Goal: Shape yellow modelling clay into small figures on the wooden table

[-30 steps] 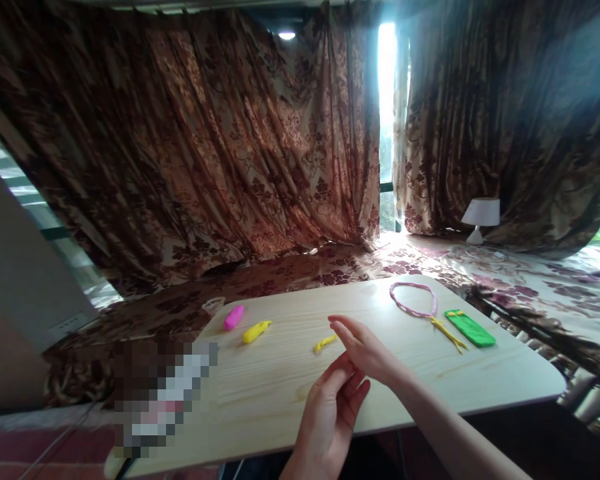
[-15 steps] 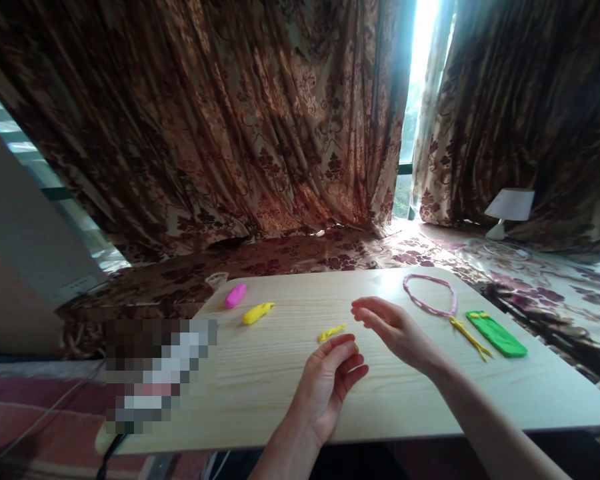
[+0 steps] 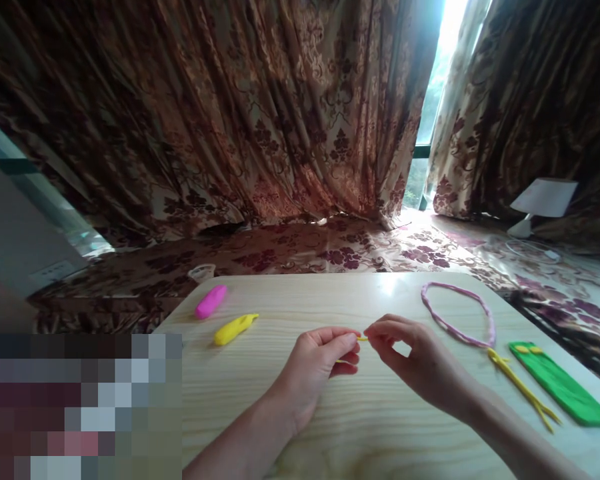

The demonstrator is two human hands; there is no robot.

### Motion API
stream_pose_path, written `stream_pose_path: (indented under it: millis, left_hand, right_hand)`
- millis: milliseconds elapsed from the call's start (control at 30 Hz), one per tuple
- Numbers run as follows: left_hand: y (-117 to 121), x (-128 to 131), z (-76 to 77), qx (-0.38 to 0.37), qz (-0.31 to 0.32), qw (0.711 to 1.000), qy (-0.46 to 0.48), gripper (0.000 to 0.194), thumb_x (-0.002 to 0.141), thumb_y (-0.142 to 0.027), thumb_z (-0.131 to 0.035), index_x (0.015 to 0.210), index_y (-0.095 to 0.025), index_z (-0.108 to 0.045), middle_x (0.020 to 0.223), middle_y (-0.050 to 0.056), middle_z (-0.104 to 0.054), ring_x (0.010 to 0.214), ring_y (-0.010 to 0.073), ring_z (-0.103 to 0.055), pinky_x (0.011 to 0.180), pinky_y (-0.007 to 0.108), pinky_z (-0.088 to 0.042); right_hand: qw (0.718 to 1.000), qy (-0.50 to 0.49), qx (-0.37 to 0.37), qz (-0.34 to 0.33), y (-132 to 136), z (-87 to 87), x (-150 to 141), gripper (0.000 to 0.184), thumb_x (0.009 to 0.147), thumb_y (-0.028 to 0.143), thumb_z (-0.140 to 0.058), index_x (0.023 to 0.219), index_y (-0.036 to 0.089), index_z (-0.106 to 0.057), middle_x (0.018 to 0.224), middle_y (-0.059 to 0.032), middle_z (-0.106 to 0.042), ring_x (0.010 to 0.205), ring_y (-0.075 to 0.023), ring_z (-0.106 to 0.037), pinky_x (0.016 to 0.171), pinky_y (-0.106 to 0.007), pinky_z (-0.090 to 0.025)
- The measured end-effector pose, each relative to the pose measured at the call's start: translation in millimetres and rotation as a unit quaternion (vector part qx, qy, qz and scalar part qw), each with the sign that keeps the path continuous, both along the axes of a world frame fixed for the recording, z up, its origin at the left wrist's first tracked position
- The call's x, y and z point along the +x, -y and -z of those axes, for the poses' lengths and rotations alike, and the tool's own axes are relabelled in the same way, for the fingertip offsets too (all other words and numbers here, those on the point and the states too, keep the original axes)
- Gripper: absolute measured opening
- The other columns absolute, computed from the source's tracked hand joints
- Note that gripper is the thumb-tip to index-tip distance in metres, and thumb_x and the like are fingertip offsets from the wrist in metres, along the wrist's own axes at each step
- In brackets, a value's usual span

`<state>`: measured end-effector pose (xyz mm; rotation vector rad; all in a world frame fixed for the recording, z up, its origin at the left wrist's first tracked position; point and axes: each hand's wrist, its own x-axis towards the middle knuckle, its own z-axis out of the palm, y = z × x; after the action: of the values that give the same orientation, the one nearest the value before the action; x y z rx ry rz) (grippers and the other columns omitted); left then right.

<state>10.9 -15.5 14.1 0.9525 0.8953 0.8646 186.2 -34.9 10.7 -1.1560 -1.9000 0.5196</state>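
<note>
Open lane at top centre, bare bench (image 3: 325, 293) beyond the hands (image 3: 316, 357)! And another between the forearms, bottom centre! Right side's crowded: pink loop (image 3: 491, 323), yellow forked strip (image 3: 520, 387), green slab (image 3: 560, 383). Left, yellow roll (image 3: 233, 331) and pink roll (image 3: 211, 302) obstruct.

Both hands (image 3: 316, 358) (image 3: 420, 348) seemingly pinch a yellow strand (image 3: 361, 339).
</note>
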Motion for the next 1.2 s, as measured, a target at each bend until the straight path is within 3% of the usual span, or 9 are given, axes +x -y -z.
stream_pose_path:
  millis: [200, 367, 467, 567, 667, 767, 833, 1033, 1200]
  left_hand:
    - [-29.4, 7.2, 0.5, 0.028, 0.04, 0.998, -0.046, 0.021, 0.077, -0.031, -0.062, 0.075, -0.013, -0.072, 0.071, 0.006, -0.064, 0.066, 0.0142, -0.056, 0.066, 0.028, -0.046]
    - [-38.0, 11.1, 3.5, 0.054, 0.051, 0.994, -0.081, 0.024, 0.08, -0.033, -0.059, 0.076, -0.013, -0.072, 0.069, 0.004, -0.063, 0.065, 0.0136, -0.055, 0.065, 0.026, -0.045]
    - [-40.1, 8.0, 2.4, 0.104, 0.078, 0.982, -0.134, 0.027, 0.083, -0.034, -0.052, 0.082, -0.014, -0.072, 0.068, 0.004, -0.063, 0.066, 0.0146, -0.055, 0.064, 0.026, -0.045]
    - [-41.9, -3.0, -1.3, 0.226, 0.05, 0.942, -0.242, 0.026, 0.085, -0.032, -0.049, 0.084, -0.017, -0.071, 0.075, 0.004, -0.065, 0.074, 0.017, -0.057, 0.071, 0.027, -0.044]
    - [-39.6, -16.5, -0.5, 0.337, 0.025, 0.869, -0.362, 0.021, 0.084, -0.027, -0.05, 0.079, -0.02, -0.069, 0.083, 0.003, -0.064, 0.082, 0.0182, -0.057, 0.077, 0.028, -0.041]
    - [-31.7, -23.0, 8.6, 0.37, 0.067, 0.811, -0.449, 0.014, 0.079, -0.026, -0.055, 0.076, -0.021, -0.067, 0.079, 0.003, -0.061, 0.08, 0.0198, -0.056, 0.071, 0.028, -0.039]
    - [-26.2, -21.9, 16.3, 0.381, 0.084, 0.791, -0.472, 0.009, 0.077, -0.023, -0.057, 0.073, -0.022, -0.066, 0.077, 0.003, -0.06, 0.079, 0.0205, -0.054, 0.07, 0.029, -0.036]
    - [-23.3, -14.8, 24.1, 0.331, 0.045, 0.866, -0.372, 0.009, 0.071, -0.015, -0.059, 0.064, -0.021, -0.061, 0.073, 0.001, -0.059, 0.079, 0.02, -0.052, 0.073, 0.03, -0.033]
    - [-32.1, -19.3, 15.4, 0.288, 0.031, 0.908, -0.303, 0.016, 0.075, -0.024, -0.057, 0.087, -0.018, -0.066, 0.074, 0.001, -0.063, 0.066, 0.0156, -0.054, 0.06, 0.025, -0.039]
  right_hand:
    - [0.999, 0.031, -0.003, -0.02, -19.3, 0.3, 5.0, 0.018, 0.086, 0.016, -0.051, 0.094, 0.022, -0.066, 0.083, -0.0038, -0.064, 0.071, -0.0139, -0.061, 0.062, -0.024, -0.05]
    - [0.998, 0.036, 0.036, 0.023, -24.4, 10.0, 2.8, 0.025, 0.085, 0.021, -0.054, 0.108, 0.024, -0.062, 0.098, -0.0077, -0.062, 0.083, -0.0187, -0.06, 0.071, -0.03, -0.052]
    - [0.998, 0.026, 0.046, 0.022, -23.9, 14.1, 1.9, 0.022, 0.086, 0.019, -0.052, 0.105, 0.025, -0.064, 0.093, -0.0068, -0.061, 0.08, -0.0175, -0.06, 0.067, -0.028, -0.051]
    - [0.999, 0.011, 0.021, 0.044, -23.2, 17.0, 4.6, 0.019, 0.087, 0.018, -0.051, 0.098, 0.024, -0.065, 0.09, -0.0059, -0.06, 0.078, -0.0164, -0.059, 0.066, -0.026, -0.05]
    - [0.999, 0.002, -0.017, 0.041, -22.8, 21.5, 7.0, 0.015, 0.086, 0.018, -0.053, 0.09, 0.022, -0.066, 0.087, -0.0051, -0.059, 0.077, -0.0163, -0.058, 0.065, -0.026, -0.049]
    - [0.999, -0.002, -0.043, 0.018, -23.4, 28.2, 5.1, 0.015, 0.084, 0.016, -0.054, 0.087, 0.022, -0.067, 0.082, -0.0044, -0.058, 0.074, -0.0159, -0.058, 0.061, -0.026, -0.048]
    - [0.999, -0.009, -0.048, 0.01, -23.9, 33.4, 2.3, 0.016, 0.083, 0.015, -0.055, 0.088, 0.022, -0.068, 0.081, -0.0042, -0.058, 0.074, -0.0159, -0.058, 0.062, -0.026, -0.048]
    - [0.998, -0.028, -0.064, 0.009, -27.6, 39.8, -5.5, 0.014, 0.08, 0.012, -0.057, 0.084, 0.021, -0.068, 0.079, -0.002, -0.06, 0.074, -0.0151, -0.059, 0.066, -0.027, -0.047]
    - [0.998, -0.036, -0.04, 0.023, -40.6, 14.5, -8.8, 0.011, 0.081, 0.016, -0.057, 0.083, 0.019, -0.068, 0.078, -0.0021, -0.063, 0.072, -0.0148, -0.06, 0.061, -0.025, -0.047]
